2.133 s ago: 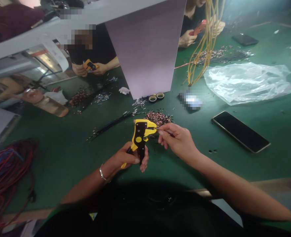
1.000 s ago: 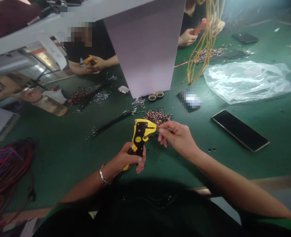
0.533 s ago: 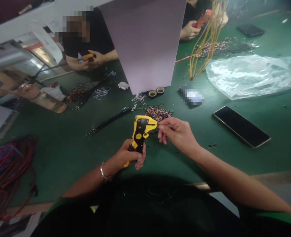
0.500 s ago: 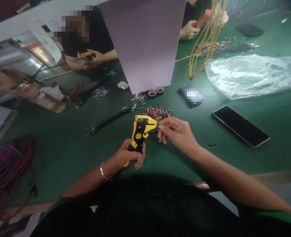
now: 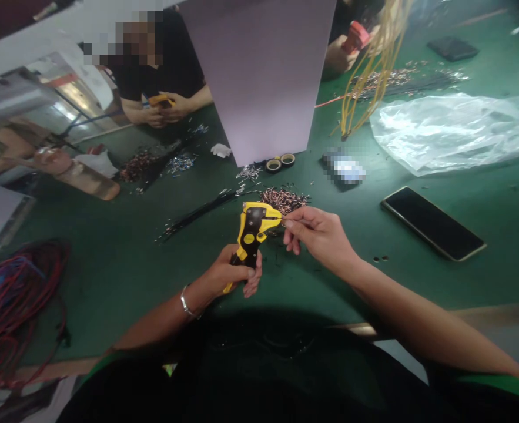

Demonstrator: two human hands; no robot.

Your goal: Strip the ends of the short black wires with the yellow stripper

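Observation:
My left hand (image 5: 233, 274) is wrapped round the handles of a yellow and black wire stripper (image 5: 249, 228), whose jaws point to the right. Thumb and forefinger of my right hand (image 5: 315, 230) pinch a thin dark wire (image 5: 284, 218) right at the mouth of those jaws. The wire's far end is too small to make out. Just behind the tool lies a heap of short wire pieces (image 5: 281, 198) with copper-coloured ends. A bundle of long black wires (image 5: 201, 212) stretches across the green table to the left.
A phone (image 5: 433, 223) and a clear plastic bag (image 5: 453, 135) lie at right. Two tape rolls (image 5: 273, 165) sit before a pale upright panel (image 5: 263, 82). Red cable coils (image 5: 19, 299) lie at left, near a bottle (image 5: 83, 176). Co-workers' hands (image 5: 171, 108) hold tools across the table.
The view has shifted slightly. My hands and the wire stripper keep nearly the same pose, with the wire at the jaws. A co-worker's red tool at upper right has turned more upright.

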